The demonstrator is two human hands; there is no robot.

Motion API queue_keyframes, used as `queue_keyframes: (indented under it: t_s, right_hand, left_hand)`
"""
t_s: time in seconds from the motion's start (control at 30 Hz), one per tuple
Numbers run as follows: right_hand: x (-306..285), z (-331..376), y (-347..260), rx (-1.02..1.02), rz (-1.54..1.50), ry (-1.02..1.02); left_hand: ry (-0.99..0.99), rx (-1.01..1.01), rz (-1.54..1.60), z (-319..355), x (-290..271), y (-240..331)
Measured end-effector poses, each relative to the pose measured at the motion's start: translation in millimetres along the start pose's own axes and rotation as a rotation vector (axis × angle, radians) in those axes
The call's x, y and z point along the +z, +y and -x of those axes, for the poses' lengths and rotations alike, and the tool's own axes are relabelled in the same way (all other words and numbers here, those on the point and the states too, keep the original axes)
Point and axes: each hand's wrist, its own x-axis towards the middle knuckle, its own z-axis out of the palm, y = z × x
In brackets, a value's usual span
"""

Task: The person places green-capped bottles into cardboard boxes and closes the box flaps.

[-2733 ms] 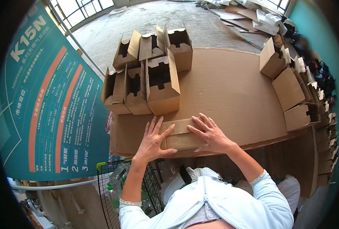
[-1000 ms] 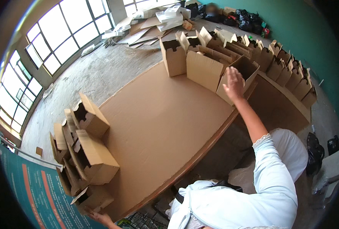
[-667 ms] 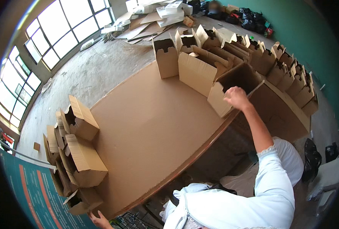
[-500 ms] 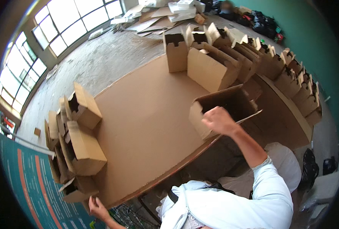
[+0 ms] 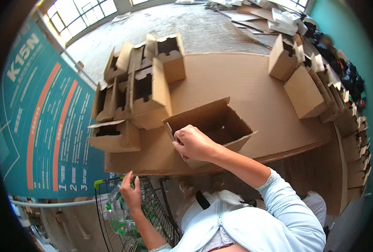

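Head view, nearest the body: the left hand (image 5: 131,194) hangs low beside the table edge, fingers loosely spread and holding nothing, poised over a wire cart (image 5: 123,218) that carries clear plastic bottles (image 5: 119,210) with green caps. Higher up, the right hand (image 5: 193,144) is clamped on the near wall of an open cardboard box (image 5: 213,124), thumb outside and fingers curled over the rim, so the carton sits tipped with its open mouth turned toward the person, a grip that seems meant to keep the mouth facing them. The box rests near the front edge of the cardboard-covered table (image 5: 245,80), just above and to the right of the empty left hand. To its left stands a cluster of folded cartons (image 5: 140,88), packed side by side. Farther right, a row of more cartons (image 5: 308,88) lines the table's edge, and beyond that lie flattened cardboard sheets (image 5: 258,12) on the concrete floor.
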Motion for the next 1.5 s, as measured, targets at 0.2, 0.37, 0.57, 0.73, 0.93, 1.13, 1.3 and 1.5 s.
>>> queue_keyframes:
  t_s: [0.2, 0.37, 0.57, 0.73, 0.93, 1.13, 1.3, 1.5]
  right_hand:
    - [10, -9, -39, 0.139, 0.271, -0.289]
    - [-27, 47, -17, 0.08, 0.675, -0.29]
    - [-32, 71, 11, 0.445, 0.79, -0.375]
    - [-22, 75, -5, 0.328, 0.705, -0.277]
    - [-4, 80, 5, 0.277, 0.615, -0.226]
    - [0, 94, 0, 0.319, 0.647, -0.185]
    - [2, 84, -5, 0.327, 0.682, -0.217]
    - [-1, 85, -4, 0.378, 0.621, -0.215]
  left_hand:
    - [0.285, -0.346, 0.12, 32, -30, -167]
    - [-0.121, -0.607, -0.404, 71, 10, -354]
    - [-0.575, -0.596, -0.626, 59, 82, -390]
    - [-0.832, -0.63, -0.608, 46, 116, -421]
    - [-0.658, -0.605, -0.586, 98, 145, -447]
    - [0.031, -1.143, -0.787, 56, 59, -337]
    - [-0.195, -0.968, -0.882, 85, 94, -406]
    - [-0.331, -1.05, -0.54, 51, 71, -403]
